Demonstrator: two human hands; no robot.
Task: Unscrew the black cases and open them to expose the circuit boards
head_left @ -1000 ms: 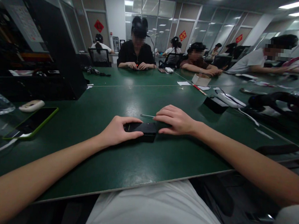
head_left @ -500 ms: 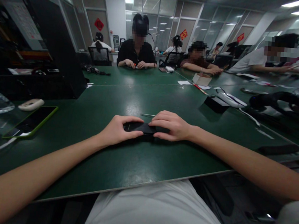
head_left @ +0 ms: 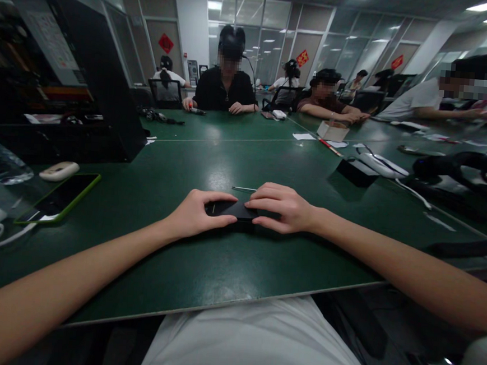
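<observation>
Well, the green table [head_left: 202, 280] is the biggest thing, under the 2 hands. Past the left hand [head_left: 192, 215], farther left, stands a big black computer case [head_left: 103, 81]. Its open side shows a pale panel and other parts inside. The left hand is curled around the left end of a small black box [head_left: 240, 209]. The right hand [head_left: 286, 208] holds the other end, thumb in front and fingers at the top, so the box sits between them. I think it is best to keep the left end firm and press gently and evenly with the right. I cannot tell what is in the box. Far past the right hand is a pale carton [head_left: 334, 132]; its inside is too small to make out. Last, a thin metal rod [head_left: 242, 188] lies just past the right fingertips.
</observation>
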